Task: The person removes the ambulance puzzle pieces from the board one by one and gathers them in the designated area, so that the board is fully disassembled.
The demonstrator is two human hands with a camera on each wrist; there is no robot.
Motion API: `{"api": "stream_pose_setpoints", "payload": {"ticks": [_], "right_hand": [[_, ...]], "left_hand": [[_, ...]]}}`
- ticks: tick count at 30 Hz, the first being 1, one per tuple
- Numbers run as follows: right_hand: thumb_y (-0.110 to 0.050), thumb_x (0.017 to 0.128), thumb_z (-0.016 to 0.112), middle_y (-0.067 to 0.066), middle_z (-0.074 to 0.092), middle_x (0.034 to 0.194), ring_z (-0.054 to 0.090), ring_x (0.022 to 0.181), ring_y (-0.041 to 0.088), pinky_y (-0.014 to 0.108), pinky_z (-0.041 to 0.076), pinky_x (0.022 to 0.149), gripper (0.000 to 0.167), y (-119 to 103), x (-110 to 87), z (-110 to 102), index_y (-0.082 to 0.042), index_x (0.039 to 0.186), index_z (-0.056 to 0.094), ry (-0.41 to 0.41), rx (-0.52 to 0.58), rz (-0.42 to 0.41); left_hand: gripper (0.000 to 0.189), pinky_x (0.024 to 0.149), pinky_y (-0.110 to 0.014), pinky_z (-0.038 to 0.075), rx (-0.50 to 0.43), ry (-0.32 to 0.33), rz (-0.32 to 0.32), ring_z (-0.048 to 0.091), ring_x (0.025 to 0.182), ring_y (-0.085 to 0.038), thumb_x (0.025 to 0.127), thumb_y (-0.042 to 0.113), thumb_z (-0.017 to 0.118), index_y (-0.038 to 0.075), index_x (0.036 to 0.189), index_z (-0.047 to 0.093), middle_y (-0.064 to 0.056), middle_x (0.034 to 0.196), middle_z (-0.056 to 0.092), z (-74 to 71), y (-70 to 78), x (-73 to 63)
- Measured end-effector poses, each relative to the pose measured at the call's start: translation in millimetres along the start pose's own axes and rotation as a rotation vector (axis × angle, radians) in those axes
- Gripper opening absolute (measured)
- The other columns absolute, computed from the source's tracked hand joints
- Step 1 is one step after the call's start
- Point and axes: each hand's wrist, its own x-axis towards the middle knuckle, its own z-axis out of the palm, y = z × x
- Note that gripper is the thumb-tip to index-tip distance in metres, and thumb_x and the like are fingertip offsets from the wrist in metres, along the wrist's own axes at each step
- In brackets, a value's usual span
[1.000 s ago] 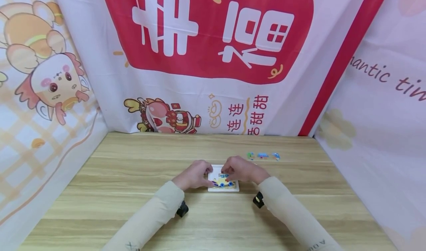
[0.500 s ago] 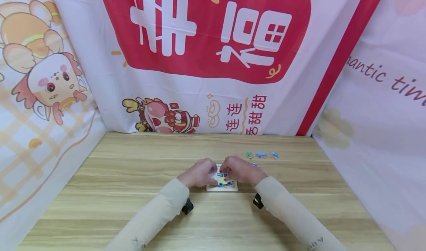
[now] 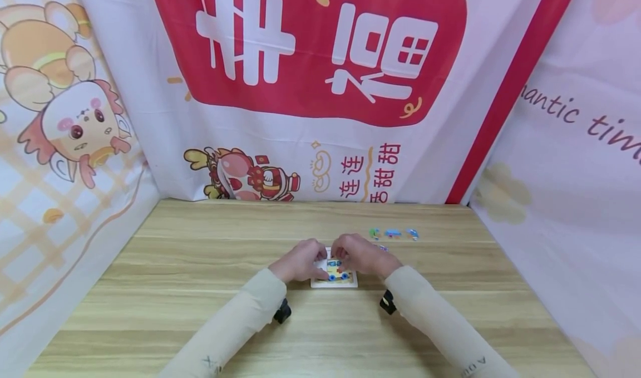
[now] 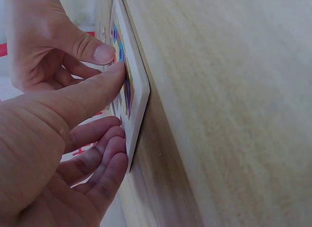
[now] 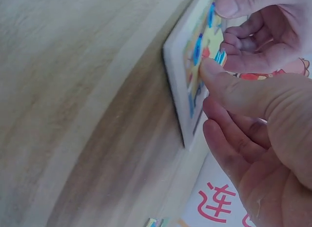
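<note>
A small white-framed jigsaw board (image 3: 353, 285) lies on the table, its pieces forming a yellow vehicle with blue wheels (image 3: 338, 277). My left hand (image 3: 299, 261) is over its left side. Its thumb presses the picture near the wheels, and its bent fingertips rest at the board's far left part. From the right, my right hand (image 3: 361, 254) pinches a puzzle piece (image 5: 222, 57) with blue stripes at the vehicle's upper part. The right thumb lies on the yellow picture, and the index fingertip is partly hidden. In the left wrist view both thumbs almost meet over the picture.
Beyond the right hand lie loose puzzle pieces: a green one (image 3: 374, 233), a blue one (image 3: 393, 233), another blue one (image 3: 412, 234) and a purplish one (image 3: 383, 248). Printed cloth (image 3: 320, 161) hangs behind the wooden table (image 3: 225, 227) and along both sides.
My left hand has moved right, further over the board, its thumb closer to the wheels. The piece at the vehicle's upper part now sits straighter and lower against the rest of the picture.
</note>
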Motion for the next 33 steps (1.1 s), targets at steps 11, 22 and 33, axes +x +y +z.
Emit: {"api": "stream_pose_setpoints", "payload": {"ticks": [11, 22, 33], "right_hand": [[-0.005, 0.092, 0.081, 0.003, 0.076, 0.105, 0.069, 0.095, 0.014, 0.03, 0.061, 0.088, 0.021, 0.9, -2.8, -2.7, -0.008, 0.112, 0.072, -0.005, 0.113, -0.021], [-0.011, 0.101, 0.071, -0.006, 0.073, 0.096, 0.067, 0.09, 0.007, 0.025, 0.059, 0.084, 0.007, 11.4, -1.2, -6.5, -0.015, 0.107, 0.073, 0.062, 0.138, -0.041], [-0.014, 0.102, 0.07, -0.006, 0.074, 0.097, 0.069, 0.092, 0.011, 0.031, 0.058, 0.087, 0.008, 36.2, -17.8, -26.2, -0.02, 0.105, 0.074, 0.138, 0.239, 0.004]], "left_hand": [[0.044, 0.098, -0.045, 0.057, -0.012, -0.013, -0.005, 0.066, 0.105, -0.025, 0.085, 0.021, 0.091, -0.003, 0.116, 0.071, -0.014, 0.114, 0.071, 1.2, 0.8, 0.0], [0.047, 0.097, -0.042, 0.056, -0.005, -0.018, -0.013, 0.064, 0.103, -0.022, 0.084, 0.023, 0.091, -0.002, 0.119, 0.071, -0.012, 0.114, 0.07, -1.4, 0.3, 2.0], [0.045, 0.095, -0.041, 0.054, 0.017, -0.007, -0.014, 0.06, 0.099, -0.02, 0.084, 0.024, 0.091, -0.001, 0.116, 0.071, -0.012, 0.111, 0.068, -0.6, -1.2, -0.1]]}}
